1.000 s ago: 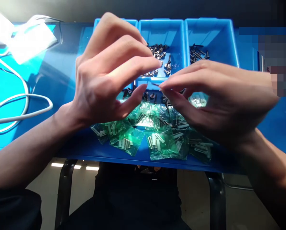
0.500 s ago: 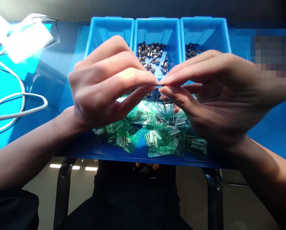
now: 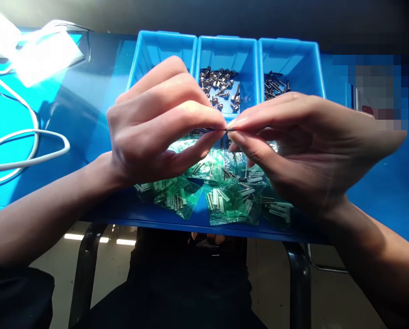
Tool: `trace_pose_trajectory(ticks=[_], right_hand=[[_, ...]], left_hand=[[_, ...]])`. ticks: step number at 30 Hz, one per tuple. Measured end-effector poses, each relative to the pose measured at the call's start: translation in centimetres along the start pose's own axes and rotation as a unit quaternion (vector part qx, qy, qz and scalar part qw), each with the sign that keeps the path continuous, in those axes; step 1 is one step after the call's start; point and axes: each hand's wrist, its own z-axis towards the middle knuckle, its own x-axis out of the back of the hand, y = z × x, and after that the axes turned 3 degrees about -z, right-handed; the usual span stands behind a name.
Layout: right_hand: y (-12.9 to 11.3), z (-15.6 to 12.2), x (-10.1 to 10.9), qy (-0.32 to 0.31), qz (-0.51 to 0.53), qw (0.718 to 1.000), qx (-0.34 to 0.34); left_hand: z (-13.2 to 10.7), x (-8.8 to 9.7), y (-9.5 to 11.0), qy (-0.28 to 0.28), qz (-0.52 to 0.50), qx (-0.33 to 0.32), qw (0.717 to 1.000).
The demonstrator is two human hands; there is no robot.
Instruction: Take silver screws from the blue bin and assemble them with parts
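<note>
Both my hands meet in mid-air in front of the blue bins. A small, thin dark screw [image 3: 228, 130] lies level between them, mostly covered by the fingertips. My left hand [image 3: 156, 130] pinches its left end between thumb and forefinger, the other fingers curled. My right hand [image 3: 303, 146] pinches the right end with thumb and fingertips. Under and below the hands lie several green clear packets [image 3: 225, 203] holding white wall plugs and screws. Behind, the middle bin [image 3: 228, 45] holds shiny washer-headed screws [image 3: 220, 80], and the right bin [image 3: 288, 50] holds dark screws [image 3: 275, 83].
A left bin [image 3: 166, 43] stands beside the other two; my left hand hides part of it. White cable [image 3: 33, 114] loops over the table's left side near bright white objects [image 3: 47, 57]. The blue table edge [image 3: 191, 224] runs above my lap. A pixelated patch covers the right background.
The view has shifted slightly, so the bins sit lower. My hands stay pinched together on the screw, with less of it showing between the fingertips.
</note>
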Motion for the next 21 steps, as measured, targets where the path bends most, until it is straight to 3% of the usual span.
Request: trace_pose_trajectory(ticks=[3, 5, 7, 11, 17, 21], right_hand=[[0.1, 0.2, 0.4, -0.018, -0.007, 1.000, 0.000], [0.2, 0.5, 0.6, -0.071, -0.001, 0.997, -0.012], [0.3, 0.6, 0.8, -0.087, 0.001, 0.996, -0.028], [0.0, 0.4, 0.7, 0.011, 0.022, 0.999, -0.026], [-0.3, 0.7, 0.4, 0.012, 0.004, 1.000, -0.016], [0.8, 1.8, 0.0, 0.179, 0.012, 0.984, -0.012]], left_hand=[[0.0, 0.2, -0.5, -0.005, -0.009, -0.047, 0.999], [0.0, 0.4, -0.8, -0.023, -0.010, -0.066, 0.998], [0.1, 0.5, -1.0, -0.024, -0.006, -0.049, 0.998], [0.6, 0.5, -0.6, -0.003, -0.029, 0.003, 1.000], [0.2, 0.5, -0.5, -0.011, -0.061, 0.031, 0.998], [0.0, 0.4, -1.6, -0.015, -0.058, 0.054, 0.997]])
